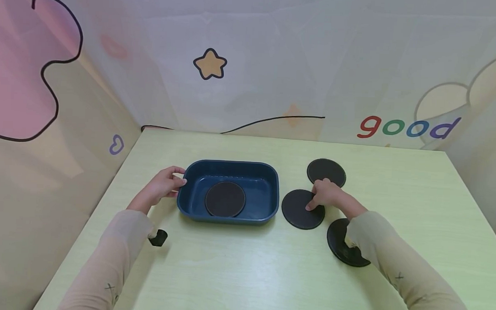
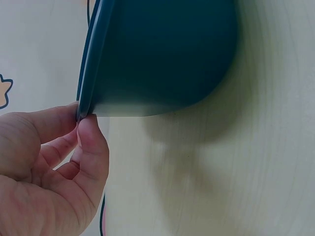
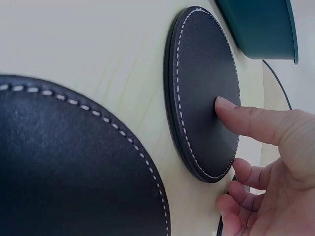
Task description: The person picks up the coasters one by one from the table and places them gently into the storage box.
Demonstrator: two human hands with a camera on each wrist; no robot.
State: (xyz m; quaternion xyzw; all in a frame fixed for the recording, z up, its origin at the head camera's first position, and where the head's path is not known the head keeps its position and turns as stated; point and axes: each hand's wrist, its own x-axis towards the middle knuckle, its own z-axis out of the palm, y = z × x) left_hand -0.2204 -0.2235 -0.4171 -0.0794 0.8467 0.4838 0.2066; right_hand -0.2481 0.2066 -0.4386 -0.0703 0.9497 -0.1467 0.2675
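A left hand [image 1: 165, 185] pinches the rim of a dark-blue, rounded-rectangular tub [image 1: 263, 194], a round black coaster [image 1: 225, 199] lying inside; a right hand [image 1: 327, 194] rests its thumb on a white-stitched, round black leather-look disc [image 1: 297, 213], fingers curled by its edge, though I cannot tell whether they grip; I see a thin strip of pale wooden tabletop [image 1: 235, 273] between disc and tub, wider room in front; a beige sleeve [image 1: 376, 237] partly hides a glossy black disc [image 1: 338, 240].

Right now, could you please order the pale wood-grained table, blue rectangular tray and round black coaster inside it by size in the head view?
Largest: pale table
Next: blue tray
Smallest: black coaster inside
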